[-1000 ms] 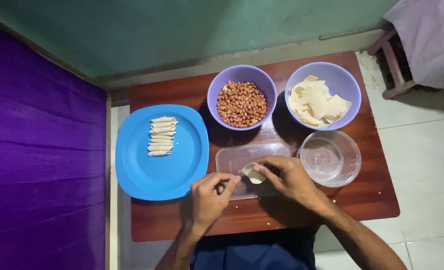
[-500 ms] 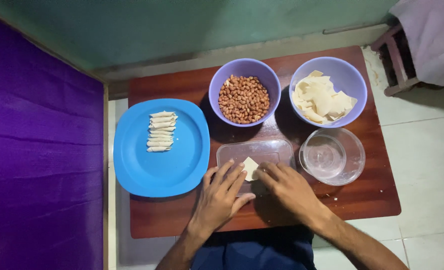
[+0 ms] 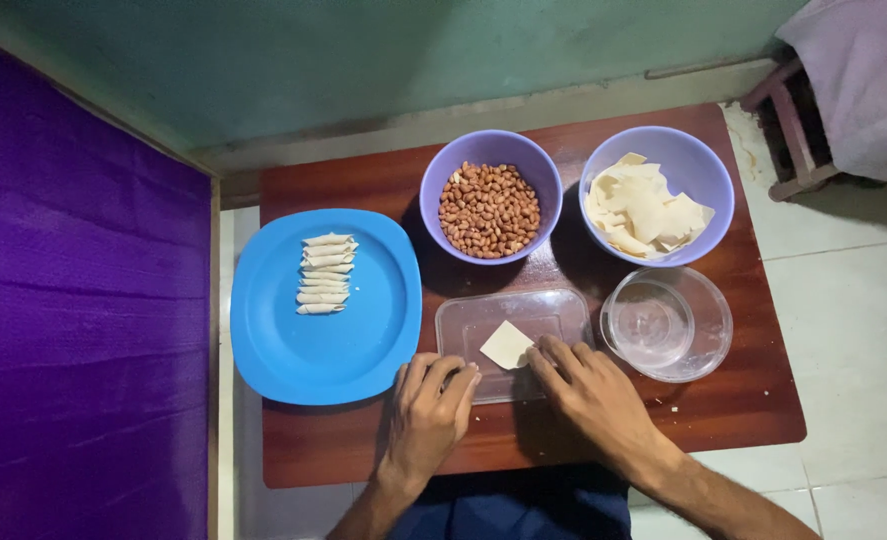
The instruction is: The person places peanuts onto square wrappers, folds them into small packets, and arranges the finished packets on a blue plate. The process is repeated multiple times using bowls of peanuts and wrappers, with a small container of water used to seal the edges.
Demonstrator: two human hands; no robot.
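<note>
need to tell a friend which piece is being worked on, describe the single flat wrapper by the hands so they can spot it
On the brown wooden table, find the clear rectangular tray just in front of the two purple bowls. The wrapper lies flat in it, a pale square touched by the right hand. Unlike the rolled pieces on the blue plate, it is unrolled and alone.

This looks like a room in a home where food is prepared by hand, not a fitted kitchen. A small, low reddish-brown wooden table (image 3: 743, 420) stands on pale floor tiles (image 3: 853, 330), pushed close to a green painted wall (image 3: 413, 60). Left of the table hangs purple cloth (image 3: 73, 330); beyond the table's far right corner stands a wooden stool (image 3: 788, 130) draped with a pale cloth (image 3: 863, 80). On the table sit household plastic dishes: a blue plate (image 3: 363, 330) of small rolled wrappers (image 3: 325, 273), a purple bowl of peanuts (image 3: 490, 208), a purple bowl of cut wrapper sheets (image 3: 648, 210).
</note>
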